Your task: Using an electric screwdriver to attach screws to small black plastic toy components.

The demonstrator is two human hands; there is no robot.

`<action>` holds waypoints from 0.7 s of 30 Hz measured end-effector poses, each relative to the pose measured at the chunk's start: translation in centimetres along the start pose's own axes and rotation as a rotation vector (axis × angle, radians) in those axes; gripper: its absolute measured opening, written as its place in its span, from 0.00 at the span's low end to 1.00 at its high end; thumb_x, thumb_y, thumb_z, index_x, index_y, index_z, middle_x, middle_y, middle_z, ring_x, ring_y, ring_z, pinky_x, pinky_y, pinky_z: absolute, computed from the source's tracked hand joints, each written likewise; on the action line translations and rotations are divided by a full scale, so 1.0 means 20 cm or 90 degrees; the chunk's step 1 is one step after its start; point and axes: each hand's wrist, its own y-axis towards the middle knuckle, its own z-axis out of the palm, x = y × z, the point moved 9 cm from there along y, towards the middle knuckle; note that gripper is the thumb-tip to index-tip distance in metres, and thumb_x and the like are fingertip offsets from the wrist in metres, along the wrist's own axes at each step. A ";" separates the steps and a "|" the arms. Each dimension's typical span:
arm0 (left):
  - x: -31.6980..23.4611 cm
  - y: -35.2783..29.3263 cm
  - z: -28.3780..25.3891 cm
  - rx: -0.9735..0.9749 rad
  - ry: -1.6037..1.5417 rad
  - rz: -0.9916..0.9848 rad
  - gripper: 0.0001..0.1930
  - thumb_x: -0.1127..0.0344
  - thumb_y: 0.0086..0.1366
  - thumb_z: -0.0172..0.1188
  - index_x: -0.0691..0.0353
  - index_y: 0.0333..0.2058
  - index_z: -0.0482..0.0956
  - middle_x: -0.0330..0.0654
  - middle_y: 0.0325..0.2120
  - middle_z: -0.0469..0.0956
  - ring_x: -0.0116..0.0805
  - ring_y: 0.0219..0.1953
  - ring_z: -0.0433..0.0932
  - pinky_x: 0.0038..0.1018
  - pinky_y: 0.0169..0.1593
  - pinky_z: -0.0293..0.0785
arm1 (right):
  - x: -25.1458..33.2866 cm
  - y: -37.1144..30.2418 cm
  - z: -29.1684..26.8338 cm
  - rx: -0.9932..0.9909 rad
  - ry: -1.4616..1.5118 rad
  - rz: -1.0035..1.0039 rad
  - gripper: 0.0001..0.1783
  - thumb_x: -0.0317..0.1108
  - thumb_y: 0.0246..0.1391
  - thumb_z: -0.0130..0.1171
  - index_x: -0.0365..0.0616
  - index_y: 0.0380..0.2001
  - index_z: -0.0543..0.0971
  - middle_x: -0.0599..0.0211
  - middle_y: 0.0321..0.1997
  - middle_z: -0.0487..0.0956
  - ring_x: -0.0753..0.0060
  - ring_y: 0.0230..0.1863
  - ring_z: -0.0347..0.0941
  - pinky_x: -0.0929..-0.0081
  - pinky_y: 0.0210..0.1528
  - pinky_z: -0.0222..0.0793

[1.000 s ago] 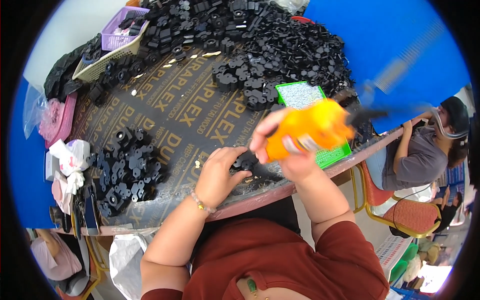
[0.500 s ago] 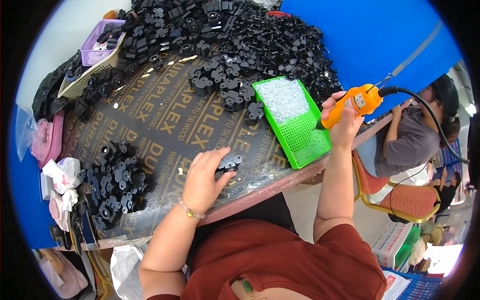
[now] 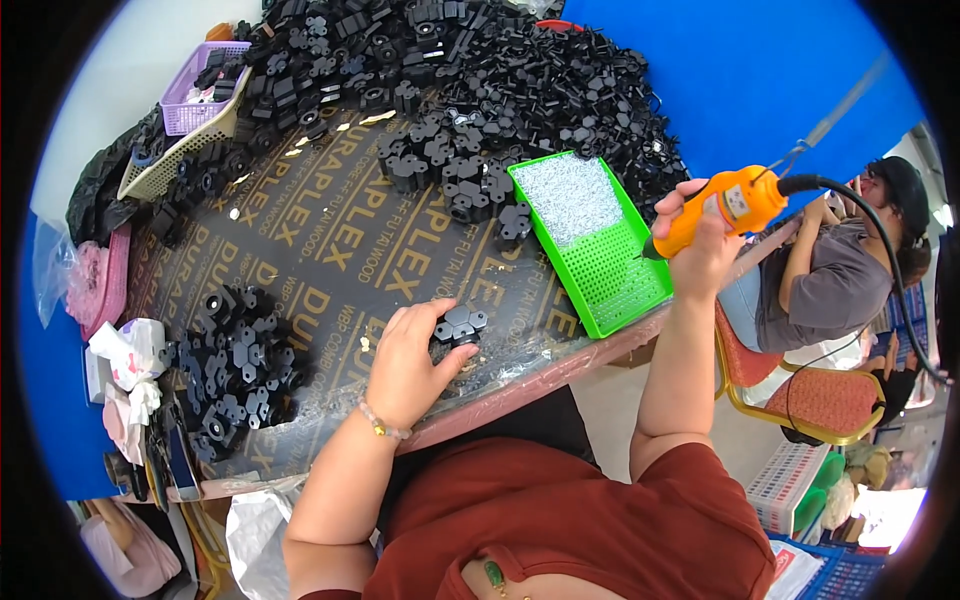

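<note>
Near the table's front edge, my left hand (image 3: 410, 355) has thumb and fingers closed around a small black plastic part (image 3: 460, 324) with hexagonal faces and small tabs. My right hand (image 3: 702, 248) grips an orange electric screwdriver (image 3: 725, 208), its dark tip pointing left over the right side of a green perforated tray (image 3: 590, 318). Small silvery screws (image 3: 568, 198) fill the far half of that tray, while the near half shows its bare holes. A black cable and a coiled hanging spring join the screwdriver's back end.
A large heap of black parts (image 3: 400, 60) covers the table's far side; a smaller pile (image 3: 240, 365) lies left. Purple basket (image 3: 190, 118), cream basket (image 3: 140, 180) and pink container (image 3: 108, 290) line the left edge. At right, a person (image 3: 840, 260) sits by a red-cushioned chair (image 3: 820, 405).
My right hand and the screwdriver have shifted slightly right. In my left hand the black part now shows its hexagonal top more fully. The person at right has leaned a little.
</note>
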 end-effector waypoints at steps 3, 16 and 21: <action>-0.01 0.00 0.00 -0.006 0.005 0.012 0.26 0.66 0.49 0.72 0.65 0.47 0.74 0.49 0.40 0.78 0.51 0.44 0.75 0.38 0.50 0.71 | -0.11 -0.01 -0.06 0.004 0.005 -0.021 0.33 0.60 0.54 0.60 0.36 0.39 0.73 0.59 0.27 0.78 0.73 0.19 0.72 0.80 0.22 0.68; 0.03 0.00 0.00 0.004 -0.002 -0.011 0.25 0.64 0.50 0.72 0.64 0.46 0.75 0.49 0.40 0.78 0.50 0.43 0.75 0.38 0.49 0.71 | 0.29 -0.09 0.31 0.134 0.250 -0.088 0.46 0.77 0.48 0.50 0.39 0.42 0.70 0.55 0.28 0.76 0.70 0.19 0.72 0.76 0.19 0.70; 0.04 0.00 0.00 -0.008 -0.021 -0.003 0.26 0.64 0.49 0.73 0.63 0.47 0.75 0.48 0.40 0.78 0.50 0.43 0.75 0.37 0.50 0.71 | 0.24 -0.27 0.77 0.309 0.377 0.106 0.49 0.78 0.40 0.55 0.37 0.41 0.71 0.54 0.29 0.78 0.69 0.22 0.75 0.75 0.24 0.74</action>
